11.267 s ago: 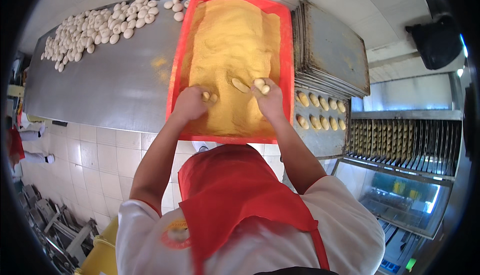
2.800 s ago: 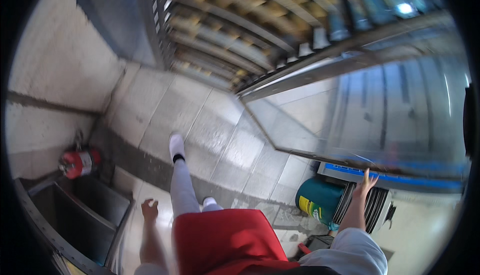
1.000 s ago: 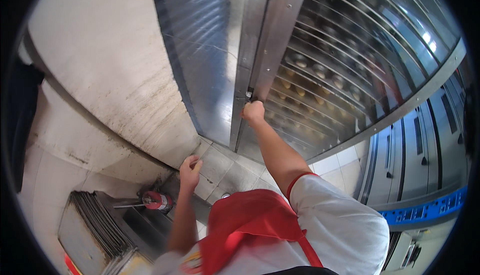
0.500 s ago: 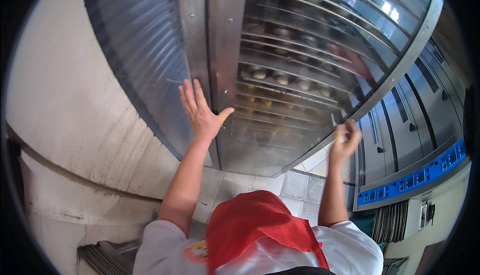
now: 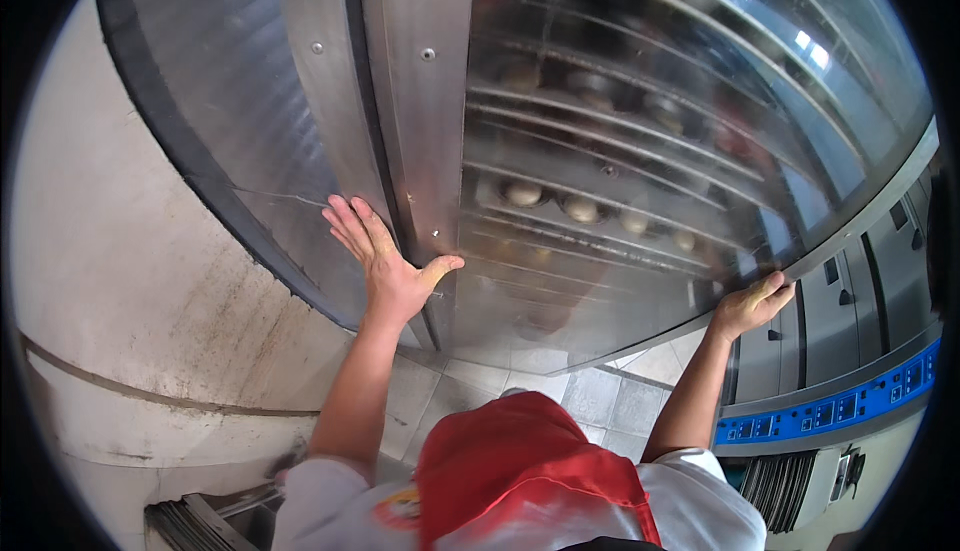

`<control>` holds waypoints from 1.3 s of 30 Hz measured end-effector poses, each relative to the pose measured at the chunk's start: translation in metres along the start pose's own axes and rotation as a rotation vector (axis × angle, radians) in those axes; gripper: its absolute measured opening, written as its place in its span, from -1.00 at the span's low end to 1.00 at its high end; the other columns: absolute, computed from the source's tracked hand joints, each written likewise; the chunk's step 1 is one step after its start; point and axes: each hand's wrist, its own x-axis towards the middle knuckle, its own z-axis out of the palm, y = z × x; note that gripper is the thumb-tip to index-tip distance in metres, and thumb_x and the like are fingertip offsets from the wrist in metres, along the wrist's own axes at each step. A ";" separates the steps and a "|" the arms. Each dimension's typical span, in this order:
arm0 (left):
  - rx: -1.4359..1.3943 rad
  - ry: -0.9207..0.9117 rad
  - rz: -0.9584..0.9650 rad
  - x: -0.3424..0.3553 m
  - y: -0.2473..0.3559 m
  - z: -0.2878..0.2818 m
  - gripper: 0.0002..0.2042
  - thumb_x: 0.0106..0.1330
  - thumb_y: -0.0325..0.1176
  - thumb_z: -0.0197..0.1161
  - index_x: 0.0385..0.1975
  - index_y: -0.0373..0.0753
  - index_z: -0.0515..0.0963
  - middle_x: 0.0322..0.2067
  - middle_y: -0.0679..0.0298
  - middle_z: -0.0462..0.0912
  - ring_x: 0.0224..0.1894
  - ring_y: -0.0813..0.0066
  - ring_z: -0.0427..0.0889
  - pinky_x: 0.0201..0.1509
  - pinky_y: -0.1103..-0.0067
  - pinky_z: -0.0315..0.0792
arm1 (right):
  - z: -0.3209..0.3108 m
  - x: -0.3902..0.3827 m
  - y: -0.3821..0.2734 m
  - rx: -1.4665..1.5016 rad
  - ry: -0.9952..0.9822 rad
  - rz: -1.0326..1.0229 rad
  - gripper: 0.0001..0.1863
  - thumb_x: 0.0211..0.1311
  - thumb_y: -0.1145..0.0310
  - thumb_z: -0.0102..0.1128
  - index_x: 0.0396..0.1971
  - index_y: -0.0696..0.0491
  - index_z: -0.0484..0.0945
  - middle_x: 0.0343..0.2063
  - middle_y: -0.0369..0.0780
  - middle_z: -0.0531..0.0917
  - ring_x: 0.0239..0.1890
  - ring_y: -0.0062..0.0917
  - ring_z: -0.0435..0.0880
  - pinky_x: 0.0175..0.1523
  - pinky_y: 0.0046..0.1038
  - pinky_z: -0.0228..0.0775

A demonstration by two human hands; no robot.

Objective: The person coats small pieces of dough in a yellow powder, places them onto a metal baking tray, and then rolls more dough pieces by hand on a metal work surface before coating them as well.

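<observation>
A tall metal cabinet with a see-through door (image 5: 600,281) stands in front of me. Through the pane, pale round pieces like dough balls (image 5: 582,209) show on racked trays. My left hand (image 5: 392,266) lies against the steel frame (image 5: 375,151), fingers stretched up over the post and thumb pointing right toward the door's side. My right hand (image 5: 752,307) is closed at the door's right edge, thumb along the rim and some fingers hidden behind it.
Deck ovens with a blue control strip (image 5: 830,409) are at the right. Below them stand stacked dark trays (image 5: 777,488). More trays (image 5: 185,526) sit at lower left, beside a stained pale wall panel (image 5: 150,281). Grey tiles (image 5: 590,396) cover the floor.
My right hand has moved right and onto the door's edge. The cabinet looks closer and larger. My left hand stays against the frame.
</observation>
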 end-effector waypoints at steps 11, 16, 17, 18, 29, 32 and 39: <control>-0.091 0.054 -0.003 0.012 0.004 0.031 0.57 -0.14 0.19 0.70 0.60 -0.23 -0.53 0.56 -0.24 -0.72 0.58 -0.35 -0.75 0.54 -0.21 -0.63 | 0.013 0.024 0.053 0.085 -0.015 0.070 -0.58 0.61 0.00 0.11 -0.10 0.13 0.45 -0.30 -0.33 0.50 -0.24 -0.61 0.44 -0.08 -0.52 0.31; -0.104 0.061 0.002 0.004 0.011 0.040 0.55 -0.09 0.18 0.69 0.61 -0.23 -0.53 0.55 -0.29 -0.72 0.56 -0.41 -0.77 0.52 -0.24 -0.65 | 0.018 0.033 0.060 0.012 0.048 0.043 -0.53 0.61 -0.06 0.09 -0.22 0.12 0.51 -0.43 -0.38 0.46 -0.37 -0.65 0.36 -0.23 -0.54 0.25; -0.101 0.063 -0.001 0.001 0.010 0.040 0.54 -0.09 0.18 0.69 0.61 -0.23 -0.53 0.54 -0.30 -0.72 0.56 -0.42 -0.78 0.52 -0.24 -0.65 | 0.022 0.030 0.055 0.028 0.070 0.031 -0.50 0.60 -0.09 0.08 -0.27 0.12 0.52 -0.46 -0.39 0.44 -0.40 -0.65 0.34 -0.26 -0.54 0.24; -0.122 0.059 0.001 -0.001 0.011 0.040 0.53 -0.07 0.18 0.68 0.61 -0.22 -0.53 0.54 -0.31 -0.72 0.55 -0.43 -0.79 0.50 -0.26 -0.67 | 0.017 0.031 0.056 0.046 0.046 0.047 -0.49 0.61 -0.09 0.06 -0.25 0.12 0.54 -0.44 -0.38 0.48 -0.39 -0.65 0.36 -0.23 -0.52 0.26; -0.087 0.126 0.047 -0.018 0.060 0.113 0.39 0.08 0.36 0.47 0.63 -0.21 -0.42 0.53 -0.45 -0.60 0.48 -0.70 -0.73 0.37 -0.46 -0.67 | 0.014 0.104 0.160 -0.130 0.022 0.014 -0.38 0.62 -0.17 -0.08 -0.02 0.16 0.63 -0.15 -0.16 0.70 -0.12 -0.30 0.61 0.12 -0.29 0.43; -0.058 0.101 0.051 -0.021 0.079 0.136 0.36 0.13 0.35 0.45 0.63 -0.23 -0.41 0.52 -0.46 -0.62 0.46 -0.71 -0.78 0.34 -0.47 -0.72 | 0.011 0.116 0.186 -0.230 0.021 -0.013 -0.35 0.63 -0.16 -0.11 -0.04 0.22 0.61 -0.15 -0.01 0.68 -0.13 -0.18 0.60 0.08 -0.22 0.43; -0.029 0.067 0.005 -0.028 0.085 0.160 0.29 0.24 0.32 0.37 0.62 -0.27 -0.44 0.51 -0.48 -0.65 0.44 -0.74 -0.82 0.33 -0.46 -0.75 | 0.052 0.120 0.214 -0.250 -0.059 -0.025 -0.28 0.62 -0.19 -0.14 0.08 0.29 0.55 -0.04 0.14 0.66 0.01 0.02 0.61 0.17 -0.15 0.41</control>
